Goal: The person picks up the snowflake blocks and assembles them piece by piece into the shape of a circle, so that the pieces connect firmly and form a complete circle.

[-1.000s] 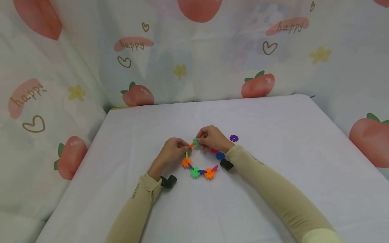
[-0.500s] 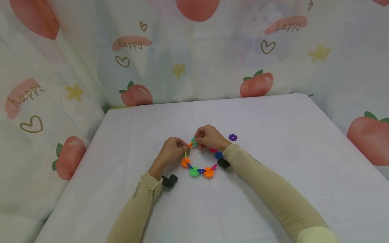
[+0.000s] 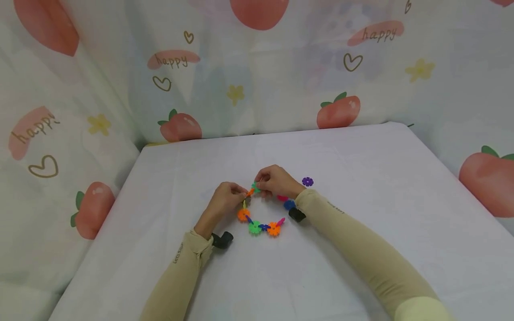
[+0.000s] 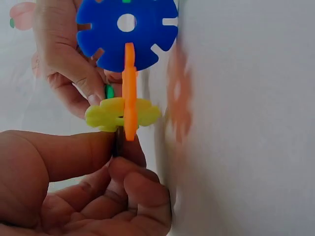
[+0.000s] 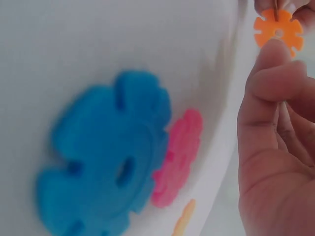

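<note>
A chain of notched plastic snowflake discs curves across the white table, with an orange disc (image 3: pixel 243 215), a light green disc (image 3: pixel 254 227) and another orange disc (image 3: pixel 274 229) along its near side. My left hand (image 3: pixel 227 196) pinches a dark, edge-on piece (image 4: pixel 117 143) beside the yellow disc (image 4: pixel 98 115). From the right, my right hand (image 3: pixel 277 180) pinches a green disc (image 3: pixel 254 187), mostly covered by its fingers. Between the two hands shows an orange disc (image 5: pixel 266 37), close against the green one. Whether their slots are joined cannot be seen.
Near the right wrist lie a blue disc (image 3: pixel 289 205) and a pinkish-red disc (image 3: pixel 283 197). Farther right sits a purple disc (image 3: pixel 307 181). Black wrist cameras (image 3: pixel 222 240) hang under both sleeves, close to the tabletop. A printed cloth (image 3: pixel 257 98) stands behind the table.
Both hands keep their pinch on the chain and the green disc, almost in place. The whole head view has shifted slightly; the loose discs lie as before.
</note>
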`<state>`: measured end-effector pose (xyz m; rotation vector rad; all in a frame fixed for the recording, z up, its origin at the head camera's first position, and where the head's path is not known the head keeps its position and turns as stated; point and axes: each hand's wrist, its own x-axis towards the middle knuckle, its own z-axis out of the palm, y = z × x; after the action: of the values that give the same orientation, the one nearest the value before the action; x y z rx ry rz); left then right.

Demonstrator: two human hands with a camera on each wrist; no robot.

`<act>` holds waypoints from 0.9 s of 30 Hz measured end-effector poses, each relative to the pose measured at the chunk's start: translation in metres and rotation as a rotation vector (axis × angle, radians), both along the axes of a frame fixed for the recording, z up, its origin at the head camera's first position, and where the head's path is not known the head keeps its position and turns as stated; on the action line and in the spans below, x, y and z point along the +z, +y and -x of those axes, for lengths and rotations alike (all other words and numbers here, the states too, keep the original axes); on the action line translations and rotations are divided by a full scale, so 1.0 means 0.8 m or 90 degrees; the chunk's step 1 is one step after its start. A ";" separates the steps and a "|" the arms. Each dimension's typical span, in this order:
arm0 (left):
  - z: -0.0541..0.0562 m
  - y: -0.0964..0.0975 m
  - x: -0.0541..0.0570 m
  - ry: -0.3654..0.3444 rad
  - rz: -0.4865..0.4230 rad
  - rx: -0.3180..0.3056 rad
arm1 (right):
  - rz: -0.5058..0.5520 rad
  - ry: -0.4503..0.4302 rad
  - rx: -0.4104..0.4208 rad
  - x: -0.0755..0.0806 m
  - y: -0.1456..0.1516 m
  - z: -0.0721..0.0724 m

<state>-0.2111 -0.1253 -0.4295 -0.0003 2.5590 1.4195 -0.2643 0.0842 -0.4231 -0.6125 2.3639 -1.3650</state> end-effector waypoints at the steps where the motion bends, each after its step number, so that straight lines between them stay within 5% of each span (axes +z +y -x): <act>1: 0.000 -0.002 0.000 -0.002 0.000 -0.009 | -0.001 0.003 0.005 0.001 0.001 0.001; 13: 0.028 -0.005 0.002 -0.021 -0.035 -0.086 | -0.006 0.005 0.012 0.008 0.004 -0.002; 27: 0.028 -0.001 0.001 -0.035 -0.053 -0.053 | -0.034 0.025 -0.012 0.010 0.030 -0.011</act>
<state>-0.2332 -0.1259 -0.4288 0.0776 2.4249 1.4739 -0.2557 0.1080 -0.4152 -0.6077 2.4346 -1.3047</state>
